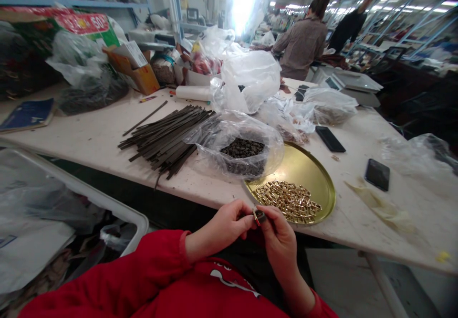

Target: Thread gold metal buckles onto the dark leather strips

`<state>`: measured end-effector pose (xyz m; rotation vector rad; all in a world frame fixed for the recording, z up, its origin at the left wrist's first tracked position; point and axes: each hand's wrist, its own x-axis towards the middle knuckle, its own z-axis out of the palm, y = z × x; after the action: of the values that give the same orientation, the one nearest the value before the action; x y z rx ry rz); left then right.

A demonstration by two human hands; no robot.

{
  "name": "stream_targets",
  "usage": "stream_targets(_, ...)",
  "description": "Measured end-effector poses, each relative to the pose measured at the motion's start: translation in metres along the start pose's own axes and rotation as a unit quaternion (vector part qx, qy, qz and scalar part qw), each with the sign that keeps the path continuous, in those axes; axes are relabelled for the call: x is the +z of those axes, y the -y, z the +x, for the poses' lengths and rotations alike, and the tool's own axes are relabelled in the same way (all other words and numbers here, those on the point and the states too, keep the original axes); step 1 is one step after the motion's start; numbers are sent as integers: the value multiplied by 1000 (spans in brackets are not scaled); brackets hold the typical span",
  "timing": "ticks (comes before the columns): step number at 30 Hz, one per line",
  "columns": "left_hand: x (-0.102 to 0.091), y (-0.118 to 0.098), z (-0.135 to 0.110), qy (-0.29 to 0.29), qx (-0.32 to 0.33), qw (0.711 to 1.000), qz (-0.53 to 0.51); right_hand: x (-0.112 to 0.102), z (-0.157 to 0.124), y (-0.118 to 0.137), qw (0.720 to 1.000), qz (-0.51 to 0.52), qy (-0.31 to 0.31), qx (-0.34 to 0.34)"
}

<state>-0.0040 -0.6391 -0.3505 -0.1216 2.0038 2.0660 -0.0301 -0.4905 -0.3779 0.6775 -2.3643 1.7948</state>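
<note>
In the head view my left hand (pixel 229 222) and my right hand (pixel 281 237) meet at the table's front edge, fingertips almost touching. Pinched in the left fingers is a small gold metal buckle (pixel 255 212). My right thumb and fingers are closed on a small dark curled strap piece (pixel 261 217), which sits against the buckle. Fingers hide how the two fit together. Just beyond my right hand, a round gold tray (pixel 324 179) bears a heap of small gold buckles (pixel 286 201). Left of it, an open clear plastic bag (pixel 209 141) contains many small dark pieces (pixel 243 150).
Dark flat strips (pixel 164 136) lie piled on the white table (pixel 96 136). Two phones (pixel 329 139) (pixel 378 174) rest at the right. White plastic bags (pixel 250 77) and an orange box (pixel 141 72) stand behind. A white bin (pixel 139 222) is at left. Two people (pixel 304 36) are farther back.
</note>
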Motion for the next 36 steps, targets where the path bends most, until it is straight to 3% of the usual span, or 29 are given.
stream_targets(5, 3, 3, 1, -3, -4, 999, -32, -1, 0, 3, 999, 28, 6, 38)
stream_targets(14, -1, 6, 2, -22, -9, 999, -34, -3, -1, 2, 998, 1, 45, 37)
stream_targets(21, 1, 8, 4, -12, -4, 999, -30, -1, 4, 5, 990, 88, 18, 108)
stream_targets(24, 2, 10, 5, -33, -7, 999, -25, 6, 5, 3, 950, 214, 19, 226)
stream_targets(27, 4, 12, 6, -51, -12, 999, -14, 12, 6, 0, 864, 377, 13, 334)
stream_targets(29, 5, 12, 6, -56, -9, 998, -3, 15, 8, 0, 822, 437, 7, 366)
stream_targets(31, 4, 11, 5, -58, -3, 998, 10, 15, 10, 2, 803, 458, 4, 381)
stream_targets(34, 3, 8, 3, -65, 6, 997, 45, 14, 11, 5, 812, 442, 0, 380)
stream_targets(36, 2, 6, 2, -68, 13, 995, 72, 13, 10, 6, 863, 374, -9, 338)
